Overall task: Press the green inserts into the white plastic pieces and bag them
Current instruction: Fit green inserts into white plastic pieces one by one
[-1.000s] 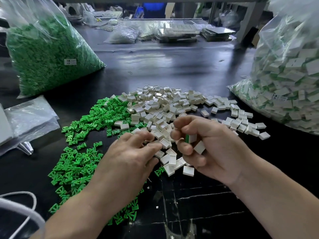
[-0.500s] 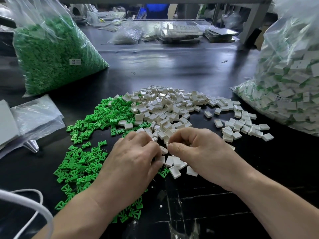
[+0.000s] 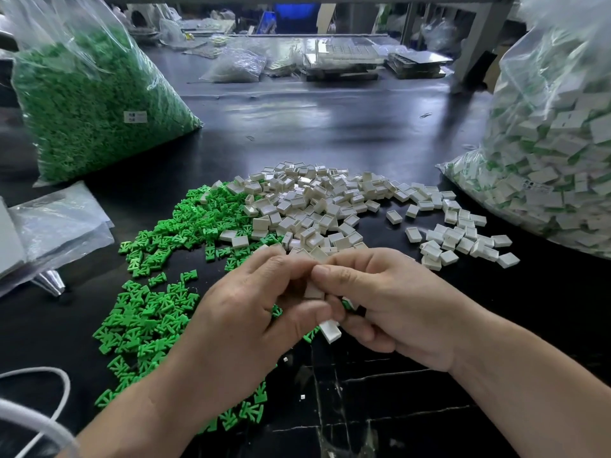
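2 hands [image 3: 244,322] [image 3: 393,302]; 2 lg bags [image 3: 92,104] [image 3: 555,153]; 2 piles [image 3: 158,292] [image 3: 330,206]

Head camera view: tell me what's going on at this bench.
A person is assembling small parts by hand. The left hand and right hand meet above the black table, both pinching a small white plastic piece; a bit of green shows inside the right hand. Loose green plastic inserts and a heap of white rectangular plastic pieces lie just beyond. A clear bag of green inserts stands far left, a clear bag of assembled white-and-green pieces on the right.
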A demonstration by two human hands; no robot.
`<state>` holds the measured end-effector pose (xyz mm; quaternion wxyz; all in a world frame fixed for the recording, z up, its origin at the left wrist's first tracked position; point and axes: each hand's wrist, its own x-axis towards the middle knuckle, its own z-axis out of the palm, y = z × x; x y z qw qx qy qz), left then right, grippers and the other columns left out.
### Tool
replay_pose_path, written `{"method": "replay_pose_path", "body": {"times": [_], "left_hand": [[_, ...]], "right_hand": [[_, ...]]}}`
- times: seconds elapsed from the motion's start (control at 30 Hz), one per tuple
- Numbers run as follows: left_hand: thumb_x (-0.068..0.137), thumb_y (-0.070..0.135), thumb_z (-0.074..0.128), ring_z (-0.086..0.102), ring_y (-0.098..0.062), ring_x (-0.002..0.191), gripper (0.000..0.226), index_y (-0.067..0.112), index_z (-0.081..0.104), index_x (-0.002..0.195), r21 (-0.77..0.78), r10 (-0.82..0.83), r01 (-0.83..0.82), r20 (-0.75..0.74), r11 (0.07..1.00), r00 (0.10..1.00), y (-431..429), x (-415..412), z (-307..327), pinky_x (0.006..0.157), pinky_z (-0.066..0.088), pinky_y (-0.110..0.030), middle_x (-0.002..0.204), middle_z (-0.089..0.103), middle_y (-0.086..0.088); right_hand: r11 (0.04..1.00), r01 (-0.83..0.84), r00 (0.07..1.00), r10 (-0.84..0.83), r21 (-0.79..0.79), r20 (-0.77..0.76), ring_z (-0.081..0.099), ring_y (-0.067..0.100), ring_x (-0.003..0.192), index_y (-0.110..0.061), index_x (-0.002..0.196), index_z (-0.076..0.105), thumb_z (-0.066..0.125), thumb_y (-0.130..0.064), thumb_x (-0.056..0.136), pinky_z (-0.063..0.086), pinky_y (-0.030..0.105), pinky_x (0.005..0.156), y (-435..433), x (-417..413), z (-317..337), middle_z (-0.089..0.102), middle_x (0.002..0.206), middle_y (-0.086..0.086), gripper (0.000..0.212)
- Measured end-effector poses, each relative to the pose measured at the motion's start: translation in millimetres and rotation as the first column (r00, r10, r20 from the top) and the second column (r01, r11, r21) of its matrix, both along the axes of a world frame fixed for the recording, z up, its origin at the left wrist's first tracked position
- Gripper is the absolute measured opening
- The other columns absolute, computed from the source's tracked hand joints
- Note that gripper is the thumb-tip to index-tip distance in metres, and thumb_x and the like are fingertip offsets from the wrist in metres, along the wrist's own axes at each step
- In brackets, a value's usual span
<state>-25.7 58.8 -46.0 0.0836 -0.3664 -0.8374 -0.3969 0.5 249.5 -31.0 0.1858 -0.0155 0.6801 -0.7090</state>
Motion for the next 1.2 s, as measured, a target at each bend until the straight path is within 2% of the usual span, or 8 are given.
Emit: {"method": "replay_pose_path", "body": {"times": [0.37,0.5,0.57,0.63,0.7,0.77,1.0,1.2], "left_hand": [[0.078,0.054,0.069,0.06,-0.002,0.078,0.027,0.031,0.065,0.092,0.001,0.09,-0.09,-0.048,0.996,0.995,-2,8,6,0.064,0.044,-0.006,0.08,0.061,0.017],[0.086,0.064,0.05,0.059,0.004,0.078,0.031,0.039,0.056,0.103,-0.066,0.217,-0.223,-0.089,0.973,0.972,-9,0,4,0.064,0.045,-0.004,0.086,0.057,0.025],[0.092,0.056,0.047,0.058,-0.003,0.082,0.036,0.03,0.058,0.115,-0.212,0.39,-0.411,-0.136,0.887,0.911,-24,-15,1,0.066,0.045,-0.014,0.099,0.061,0.014],[0.092,0.042,0.053,0.057,-0.026,0.096,0.037,0.015,0.062,0.115,-0.409,0.556,-0.592,-0.216,0.694,0.802,-41,-32,-4,0.078,0.047,-0.038,0.11,0.062,-0.007],[0.094,0.036,0.052,0.055,-0.033,0.1,0.034,0.01,0.064,0.111,-0.579,0.626,-0.635,-0.256,0.511,0.737,-52,-43,-8,0.084,0.047,-0.044,0.109,0.06,-0.013],[0.095,0.034,0.049,0.054,-0.033,0.097,0.03,0.012,0.066,0.105,-0.646,0.633,-0.622,-0.266,0.443,0.727,-56,-46,-10,0.082,0.048,-0.045,0.105,0.059,-0.012],[0.092,0.024,0.057,0.054,-0.031,0.09,0.015,0.015,0.067,0.096,-0.563,0.636,-0.644,-0.25,0.518,0.73,-56,-45,-11,0.077,0.046,-0.042,0.094,0.059,-0.009],[0.088,0.023,0.068,0.058,-0.015,0.064,0.009,0.027,0.062,0.082,-0.288,0.54,-0.542,-0.093,0.79,0.836,-41,-32,-1,0.057,0.047,-0.034,0.069,0.063,0.007]], "right_hand": [[0.998,-0.056,0.998,0.056,0.007,0.028,0.043,0.008,0.042,-0.014,0.08,0.068,0.068,-0.02,0.095,0.031,0.016,0.033,-1,2,2,0.054,0.064,0.004,0.016],[0.992,0.04,0.999,-0.038,-0.122,0.017,0.045,0.007,0.039,-0.012,0.082,0.064,0.068,-0.018,0.093,0.033,0.016,0.033,1,0,2,0.066,0.065,0.002,0.013],[0.968,0.087,0.996,-0.083,-0.237,0.027,0.046,0.01,0.041,-0.016,0.078,0.065,0.072,-0.018,0.083,0.033,0.016,0.033,6,-3,3,0.071,0.08,0.012,0.009],[0.941,0.099,0.995,-0.096,-0.325,0.024,0.047,0.012,0.041,-0.019,0.076,0.064,0.076,-0.017,0.076,0.032,0.016,0.033,10,-5,2,0.07,0.083,0.016,0.012],[0.935,0.099,0.995,-0.097,-0.34,0.024,0.046,0.012,0.04,-0.023,0.077,0.065,0.078,-0.022,0.071,0.032,0.015,0.034,9,-5,1,0.068,0.078,0.014,0.015],[0.95,0.105,0.994,-0.103,-0.293,0.024,0.045,0.013,0.04,-0.024,0.077,0.067,0.078,-0.025,0.073,0.032,0.015,0.036,8,-4,-1,0.065,0.073,0.01,0.012],[0.961,0.138,0.99,-0.134,-0.239,0.032,0.043,0.013,0.043,-0.018,0.091,0.074,0.076,-0.025,0.079,0.03,0.018,0.035,5,-5,-5,0.058,0.07,0.008,0.013],[0.969,0.179,0.984,-0.176,-0.169,0.031,0.047,0.013,0.046,-0.012,0.096,0.074,0.067,-0.01,0.094,0.033,0.02,0.035,1,-6,-8,0.062,0.074,0.009,0.008]]}}
